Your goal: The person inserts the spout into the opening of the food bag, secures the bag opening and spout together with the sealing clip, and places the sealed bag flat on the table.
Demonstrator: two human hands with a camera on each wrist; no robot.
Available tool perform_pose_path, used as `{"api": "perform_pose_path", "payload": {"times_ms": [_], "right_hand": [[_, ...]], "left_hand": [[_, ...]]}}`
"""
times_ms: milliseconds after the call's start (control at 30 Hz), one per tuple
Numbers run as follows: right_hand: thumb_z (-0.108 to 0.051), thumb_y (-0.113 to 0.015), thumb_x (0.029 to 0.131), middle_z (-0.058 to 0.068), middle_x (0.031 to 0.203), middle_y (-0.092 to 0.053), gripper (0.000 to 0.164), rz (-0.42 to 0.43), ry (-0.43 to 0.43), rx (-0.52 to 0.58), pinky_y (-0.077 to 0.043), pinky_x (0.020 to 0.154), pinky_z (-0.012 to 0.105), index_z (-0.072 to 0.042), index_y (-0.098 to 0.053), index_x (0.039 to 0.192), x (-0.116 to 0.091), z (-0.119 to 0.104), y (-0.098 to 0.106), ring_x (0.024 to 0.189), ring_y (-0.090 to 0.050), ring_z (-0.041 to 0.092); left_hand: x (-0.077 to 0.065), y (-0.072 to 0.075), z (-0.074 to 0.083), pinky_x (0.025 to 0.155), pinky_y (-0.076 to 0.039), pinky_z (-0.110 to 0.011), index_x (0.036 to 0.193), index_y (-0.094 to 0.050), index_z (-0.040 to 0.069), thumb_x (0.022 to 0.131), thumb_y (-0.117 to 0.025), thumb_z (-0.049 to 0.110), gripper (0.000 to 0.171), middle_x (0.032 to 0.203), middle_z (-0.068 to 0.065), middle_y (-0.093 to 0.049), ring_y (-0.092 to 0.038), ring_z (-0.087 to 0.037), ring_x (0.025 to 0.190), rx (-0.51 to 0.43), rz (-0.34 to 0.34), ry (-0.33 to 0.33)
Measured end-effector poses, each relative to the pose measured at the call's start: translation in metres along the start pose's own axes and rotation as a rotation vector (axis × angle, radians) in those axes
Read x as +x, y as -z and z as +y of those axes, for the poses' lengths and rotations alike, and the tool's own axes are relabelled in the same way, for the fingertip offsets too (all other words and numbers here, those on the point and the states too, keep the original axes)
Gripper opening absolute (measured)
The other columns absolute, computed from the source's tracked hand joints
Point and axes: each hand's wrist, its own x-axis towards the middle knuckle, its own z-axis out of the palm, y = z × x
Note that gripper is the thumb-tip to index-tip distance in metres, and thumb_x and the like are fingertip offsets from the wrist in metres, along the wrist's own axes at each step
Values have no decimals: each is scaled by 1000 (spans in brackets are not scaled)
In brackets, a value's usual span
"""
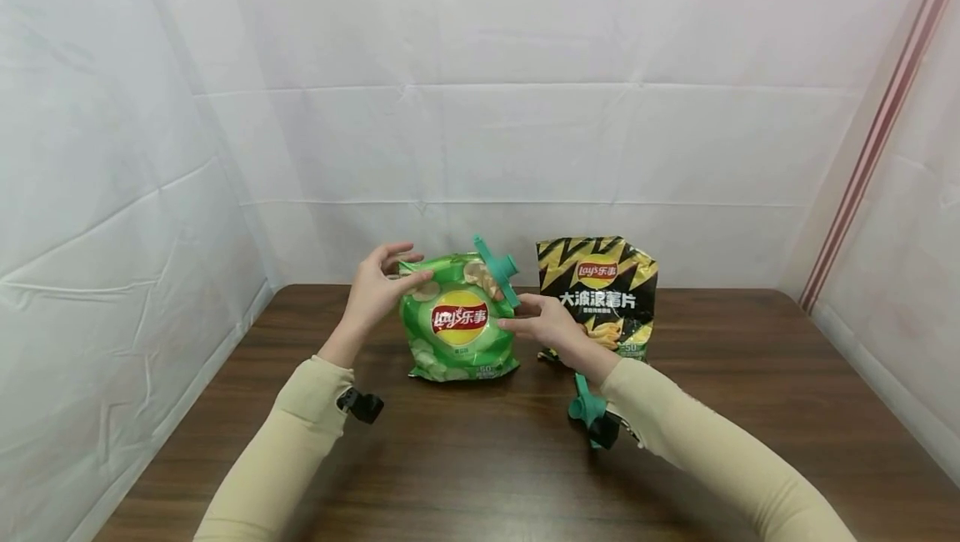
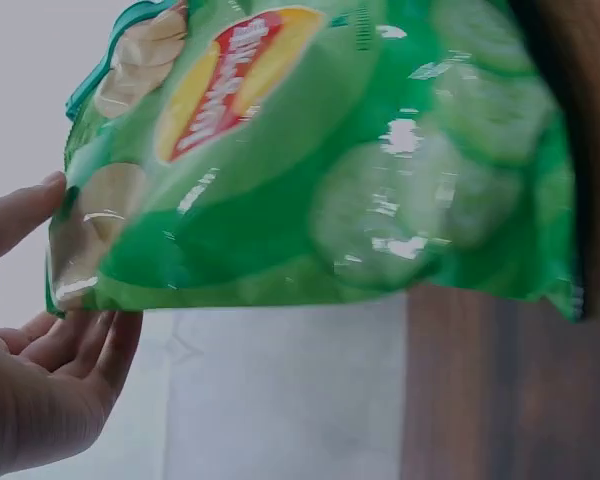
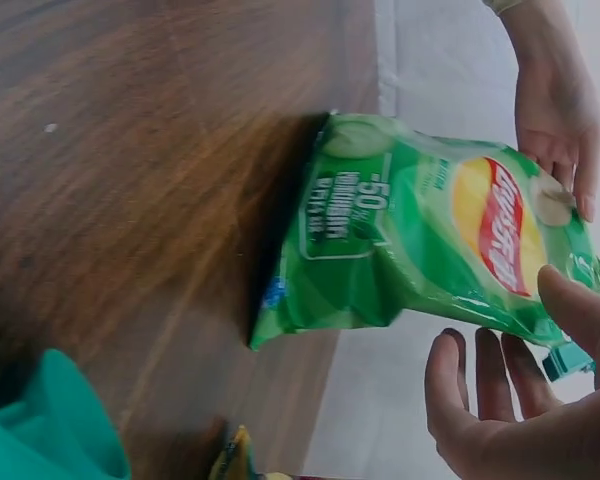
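A green potato chip bag (image 1: 457, 358) stands upright on the table, slightly left of centre in the head view. A teal bag clip with a short round spout (image 1: 498, 267) lies slantwise across its upper right corner. My left hand (image 1: 375, 288) holds the bag's upper left edge, thumb in front and fingers partly hidden behind. At the right edge, my right hand (image 1: 551, 323) has its thumb before the bag and its fingers round the back, just under the clip. In the right wrist view the bag (image 3: 430, 240) appears sideways between both hands.
A black and yellow chip bag (image 1: 637, 275) stands right of the green one, partly behind my right hand. Another teal clip with a spout (image 1: 587, 404) lies on the brown wooden table (image 1: 465, 475), partly covered by my right wrist. White cloth walls (image 1: 450, 142) enclose the back and sides.
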Motion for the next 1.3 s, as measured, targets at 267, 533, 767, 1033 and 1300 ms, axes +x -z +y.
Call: {"api": "perform_pose_path", "payload": {"times_ms": [267,533,767,1033,1300], "right_hand": [[-15,-71,86,16,127,-59,50,-21,-8,-21,-49,93,44,-6,-55,132,2,13,-9,110,-61,27],[-11,-70,86,17,121,-63,43,-3,-31,36,-49,93,44,-5,-60,127,4,21,-13,104,-65,25],[-9,-72,84,15,124,-61,47,25,-40,10,-50,91,43,-6,-59,128,5,22,-12,102,-65,25],[-14,-77,79,9,112,-68,42,83,15,-146,-53,79,33,-10,-66,119,4,26,-14,104,-61,22],[-14,-78,78,8,111,-70,38,124,38,-180,-52,81,34,-11,-69,115,4,26,-20,108,-61,24]], "left_hand": [[-16,-2,-13,81,-53,-37,127,-55,0,85,-73,25,52,118,-21,-64,-61,-32,107,39,-97,107],[-21,-13,-42,76,-53,-42,107,-68,2,81,-76,28,38,98,-14,-71,-65,-19,84,45,-165,139],[-28,-15,-49,85,-51,-48,105,-69,0,81,-76,22,33,99,-15,-71,-66,-18,87,46,-214,201],[-35,-14,-54,79,-52,-39,106,-71,5,82,-75,22,30,102,-12,-71,-65,-21,92,136,-177,220],[-40,-12,-60,62,-46,-30,90,-71,6,84,-73,22,17,88,-8,-69,-60,-21,78,187,-78,198]]}}
